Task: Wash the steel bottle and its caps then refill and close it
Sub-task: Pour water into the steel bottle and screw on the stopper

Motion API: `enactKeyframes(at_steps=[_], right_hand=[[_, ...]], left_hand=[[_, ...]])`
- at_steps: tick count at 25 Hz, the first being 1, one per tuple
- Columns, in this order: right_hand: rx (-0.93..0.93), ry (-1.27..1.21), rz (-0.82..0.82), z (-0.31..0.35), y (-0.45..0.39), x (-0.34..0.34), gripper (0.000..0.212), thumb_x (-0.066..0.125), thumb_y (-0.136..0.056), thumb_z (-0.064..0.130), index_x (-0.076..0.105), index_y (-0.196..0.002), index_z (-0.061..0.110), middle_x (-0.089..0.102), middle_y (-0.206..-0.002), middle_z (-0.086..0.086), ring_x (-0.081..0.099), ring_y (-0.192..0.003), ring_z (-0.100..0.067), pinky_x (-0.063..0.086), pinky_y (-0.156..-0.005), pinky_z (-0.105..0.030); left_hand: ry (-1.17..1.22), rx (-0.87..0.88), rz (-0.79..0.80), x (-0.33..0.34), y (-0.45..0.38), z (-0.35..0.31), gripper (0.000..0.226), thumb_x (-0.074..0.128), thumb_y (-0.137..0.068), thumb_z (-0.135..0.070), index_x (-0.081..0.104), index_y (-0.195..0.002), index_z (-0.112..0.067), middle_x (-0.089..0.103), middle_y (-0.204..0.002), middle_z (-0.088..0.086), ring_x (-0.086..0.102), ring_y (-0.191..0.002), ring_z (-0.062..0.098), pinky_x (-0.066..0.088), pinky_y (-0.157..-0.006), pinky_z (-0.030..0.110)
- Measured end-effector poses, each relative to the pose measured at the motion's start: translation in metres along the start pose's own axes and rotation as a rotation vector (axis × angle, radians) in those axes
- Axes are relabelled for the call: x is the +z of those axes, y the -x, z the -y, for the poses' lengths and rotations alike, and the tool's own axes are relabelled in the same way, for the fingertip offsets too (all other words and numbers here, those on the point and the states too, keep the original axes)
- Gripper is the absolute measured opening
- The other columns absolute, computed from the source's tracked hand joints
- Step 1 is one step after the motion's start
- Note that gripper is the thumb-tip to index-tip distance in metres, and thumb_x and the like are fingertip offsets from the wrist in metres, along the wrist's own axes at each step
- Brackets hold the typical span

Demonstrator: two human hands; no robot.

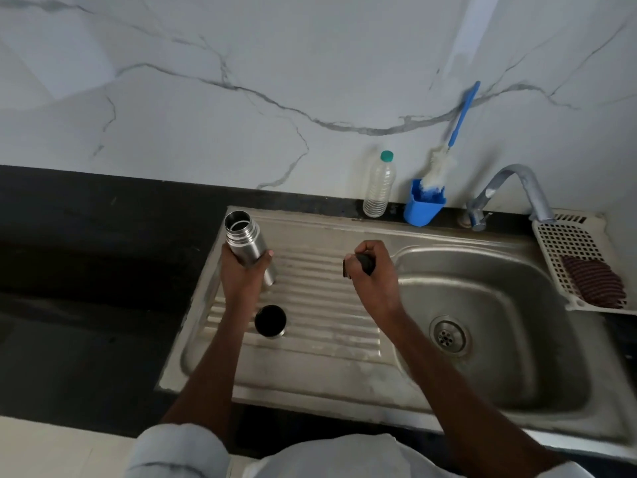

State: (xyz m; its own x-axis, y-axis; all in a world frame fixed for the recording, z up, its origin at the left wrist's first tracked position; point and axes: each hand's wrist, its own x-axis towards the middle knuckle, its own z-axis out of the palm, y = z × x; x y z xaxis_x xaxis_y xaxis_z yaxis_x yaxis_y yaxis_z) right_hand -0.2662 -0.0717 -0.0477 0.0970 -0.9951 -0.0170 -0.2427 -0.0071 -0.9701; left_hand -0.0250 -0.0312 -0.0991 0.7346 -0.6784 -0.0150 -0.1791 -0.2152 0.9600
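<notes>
Steel shows everywhere here: the open steel bottle (246,244) stands tilted over the back left corner of the ribbed drainboard (320,305), gripped low on its body by the left hand (243,274), while a dark-lined outer cap (270,321) sits mouth-up nearer the drainboard's front edge, just beside the left forearm. The right hand (374,274) is clenched round a small black inner cap (360,265) above the drainboard's right edge, where the sink basin (499,305) drops away with bare room around its drain (448,336). Along the back edge of the black counter (86,270), against the marble wall, stand a plastic bottle (379,188), a blue holder (422,205) with a bottle brush (444,157) and the tap (510,191), and a white basket (568,243) hangs on the basin's right rim.
</notes>
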Motion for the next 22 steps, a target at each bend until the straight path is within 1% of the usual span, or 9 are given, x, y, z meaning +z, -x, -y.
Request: enactKeyframes(at_steps=[4, 7, 9, 11, 13, 15, 17, 19, 22], right_hand=[[-0.258, 0.134, -0.084, -0.007, 0.001, -0.017, 0.010, 0.067, -0.098, 0.028, 0.060, -0.101, 0.021, 0.064, -0.081, 0.002, 0.061, -0.072, -0.018, 0.051, -0.063, -0.029], [0.016, 0.202, -0.089, -0.026, -0.007, -0.031, 0.015, 0.070, -0.095, 0.036, 0.063, -0.090, 0.023, 0.068, -0.077, 0.004, 0.063, -0.071, -0.013, 0.050, -0.066, -0.031], [0.204, 0.045, -0.105, -0.029, -0.011, -0.044, 0.017, 0.065, -0.099, 0.034, 0.064, -0.094, 0.018, 0.068, -0.075, 0.002, 0.057, -0.065, -0.017, 0.047, -0.061, -0.030], [0.305, -0.184, -0.053, -0.016, -0.017, -0.066, 0.010, 0.063, -0.100, 0.018, 0.063, -0.108, 0.013, 0.066, -0.084, -0.006, 0.051, -0.064, -0.018, 0.042, -0.056, -0.029], [0.221, -0.260, -0.001, 0.003, -0.025, -0.094, 0.030, 0.068, -0.095, 0.008, 0.062, -0.123, 0.017, 0.067, -0.103, -0.008, 0.059, -0.072, -0.017, 0.049, -0.060, -0.029], [0.029, -0.159, 0.019, 0.022, -0.032, -0.122, 0.048, 0.079, -0.089, 0.011, 0.059, -0.130, 0.023, 0.067, -0.118, -0.002, 0.069, -0.088, -0.015, 0.058, -0.073, -0.029], [-0.132, -0.016, 0.072, 0.038, -0.037, -0.146, 0.056, 0.088, -0.079, 0.014, 0.063, -0.129, 0.023, 0.070, -0.120, 0.003, 0.070, -0.105, -0.011, 0.058, -0.089, -0.025], [-0.210, 0.044, 0.145, 0.049, -0.039, -0.157, 0.059, 0.091, -0.072, 0.012, 0.067, -0.124, 0.025, 0.072, -0.117, 0.007, 0.067, -0.112, -0.010, 0.054, -0.097, -0.026], [-0.268, 0.078, 0.227, 0.051, -0.039, -0.166, 0.062, 0.091, -0.068, 0.006, 0.069, -0.122, 0.026, 0.072, -0.116, 0.007, 0.067, -0.112, -0.012, 0.055, -0.096, -0.031]], left_hand=[[-0.002, 0.039, 0.035, 0.008, -0.005, -0.001, 0.063, 0.094, -0.073, -0.025, 0.059, -0.125, -0.022, 0.072, -0.115, -0.004, 0.070, -0.101, 0.013, 0.058, -0.094, 0.045], [0.034, 0.109, 0.089, 0.027, 0.011, -0.024, 0.059, 0.094, -0.074, -0.023, 0.058, -0.121, -0.026, 0.071, -0.111, -0.010, 0.070, -0.097, 0.008, 0.058, -0.088, 0.039], [0.042, 0.154, 0.139, 0.042, 0.027, -0.039, 0.060, 0.093, -0.074, -0.021, 0.057, -0.121, -0.028, 0.071, -0.111, -0.011, 0.070, -0.096, 0.005, 0.057, -0.082, 0.033], [0.046, 0.197, 0.172, 0.056, 0.046, -0.047, 0.062, 0.094, -0.072, -0.025, 0.057, -0.122, -0.028, 0.070, -0.112, -0.005, 0.070, -0.095, 0.012, 0.059, -0.079, 0.035], [0.022, 0.241, 0.174, 0.070, 0.068, -0.053, 0.063, 0.092, -0.067, -0.034, 0.057, -0.120, -0.032, 0.066, -0.111, 0.000, 0.068, -0.094, 0.016, 0.058, -0.078, 0.040], [-0.013, 0.271, 0.181, 0.083, 0.090, -0.058, 0.062, 0.091, -0.064, -0.035, 0.057, -0.116, -0.037, 0.060, -0.107, 0.000, 0.064, -0.090, 0.009, 0.055, -0.076, 0.034], [-0.065, 0.307, 0.211, 0.096, 0.109, -0.062, 0.067, 0.094, -0.064, -0.027, 0.060, -0.121, -0.036, 0.055, -0.104, -0.003, 0.061, -0.087, -0.001, 0.049, -0.074, 0.019], [-0.106, 0.337, 0.252, 0.105, 0.123, -0.063, 0.072, 0.096, -0.064, -0.020, 0.063, -0.127, -0.030, 0.052, -0.102, -0.005, 0.059, -0.087, -0.006, 0.041, -0.072, 0.005], [-0.159, 0.363, 0.308, 0.118, 0.139, -0.065, 0.076, 0.095, -0.063, -0.019, 0.063, -0.131, -0.030, 0.050, -0.102, -0.007, 0.060, -0.087, -0.002, 0.040, -0.069, 0.003]])
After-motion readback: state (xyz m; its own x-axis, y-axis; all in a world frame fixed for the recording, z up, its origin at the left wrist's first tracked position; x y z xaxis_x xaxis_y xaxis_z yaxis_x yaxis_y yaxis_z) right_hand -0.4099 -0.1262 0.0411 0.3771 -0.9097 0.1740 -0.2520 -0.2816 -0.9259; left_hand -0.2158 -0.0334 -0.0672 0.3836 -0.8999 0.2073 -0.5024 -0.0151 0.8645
